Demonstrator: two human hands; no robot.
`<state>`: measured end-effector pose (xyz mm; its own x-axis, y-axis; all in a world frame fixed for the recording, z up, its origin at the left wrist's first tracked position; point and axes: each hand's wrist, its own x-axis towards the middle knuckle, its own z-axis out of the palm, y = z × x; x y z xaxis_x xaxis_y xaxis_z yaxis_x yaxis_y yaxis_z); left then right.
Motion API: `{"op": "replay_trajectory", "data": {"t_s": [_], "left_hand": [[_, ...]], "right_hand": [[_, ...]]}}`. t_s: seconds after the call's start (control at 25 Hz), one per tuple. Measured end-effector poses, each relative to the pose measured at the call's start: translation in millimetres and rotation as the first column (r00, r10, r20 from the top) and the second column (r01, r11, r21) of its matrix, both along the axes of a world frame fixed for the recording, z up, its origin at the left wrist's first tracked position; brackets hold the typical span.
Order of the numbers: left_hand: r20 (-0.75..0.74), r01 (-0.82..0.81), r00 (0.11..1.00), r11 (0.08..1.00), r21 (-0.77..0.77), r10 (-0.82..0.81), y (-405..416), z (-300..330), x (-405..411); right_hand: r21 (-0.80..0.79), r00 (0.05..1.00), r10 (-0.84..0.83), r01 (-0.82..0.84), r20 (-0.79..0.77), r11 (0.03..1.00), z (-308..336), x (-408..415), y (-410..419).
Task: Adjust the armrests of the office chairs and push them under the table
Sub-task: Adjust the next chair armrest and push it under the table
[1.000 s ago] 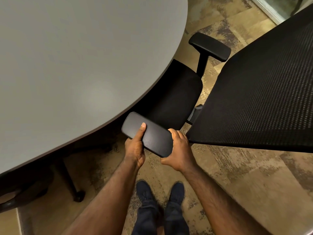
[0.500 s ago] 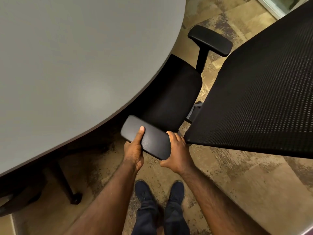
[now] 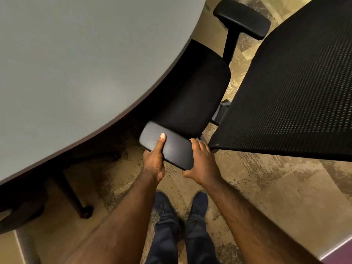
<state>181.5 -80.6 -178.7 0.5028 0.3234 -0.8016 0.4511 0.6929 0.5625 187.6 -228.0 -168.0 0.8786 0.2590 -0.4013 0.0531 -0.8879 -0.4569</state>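
1. The near armrest of a black office chair is gripped by both hands.
2. The left hand is curled round the armrest's near edge, with the thumb laid flat across the top of the pad.
3. The right hand is wrapped round the rear end of the same armrest, its fingers bent over the top edge and its thumb tucked beneath.
4. The chair's seat is tucked partly under the curved edge of the grey table, and the gripped armrest is seen just outside that edge.
5. The far armrest is raised on its post beyond the seat, clear of the table.
6. The mesh backrest is spread across the right side of the view.
7. Mottled tan carpet is seen underfoot, where two dark shoes are planted below the hands.
8. A dark table leg with a foot is seen under the tabletop at the lower left.
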Motion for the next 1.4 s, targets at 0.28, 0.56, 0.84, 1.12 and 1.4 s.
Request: {"op": "replay_trajectory", "data": {"t_s": [0.28,0.56,0.84,1.12,1.4], "left_hand": [[-0.004,0.024,1.000,1.000,0.018,-0.024,-2,0,-1],[-0.050,0.137,0.990,0.990,0.042,-0.135,3,23,-18],[-0.108,0.360,0.930,0.805,0.471,-0.352,19,91,-38],[-0.067,0.427,0.739,0.389,0.817,-0.670,34,179,-26],[-0.115,0.292,0.605,0.085,0.953,-0.788,31,257,-18]], "right_hand": [[-0.042,0.999,0.015,-0.014,0.030,0.999,4,-3,1],[0.023,0.997,0.059,-0.060,0.051,0.998,30,-20,-3],[0.122,0.984,0.038,-0.060,0.174,0.991,103,-18,-4],[0.217,0.931,-0.075,-0.005,0.357,0.976,192,-3,-5],[0.338,0.843,-0.196,0.017,0.501,0.941,282,-8,-17]]}}
